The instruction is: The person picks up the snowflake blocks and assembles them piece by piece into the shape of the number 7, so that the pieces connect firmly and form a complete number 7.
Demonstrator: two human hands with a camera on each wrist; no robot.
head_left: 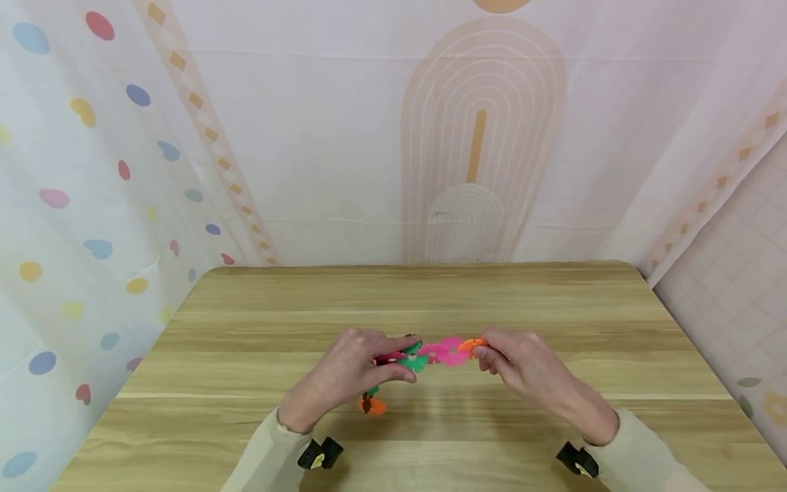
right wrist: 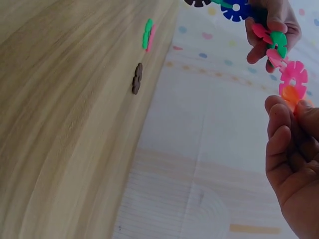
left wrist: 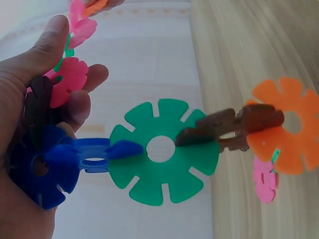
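Staged indoor play corner, home or nursery style, likely a recording booth. Light wood-grain table [head_left: 430,294] boxed in by hung fabric backdrops: pastel dots and hearts curtain [head_left: 92,205] on left, beige arch-print sheet [head_left: 482,137] behind. Colourful plastic snowflake building discs [left wrist: 162,149] point to a child's play setup.
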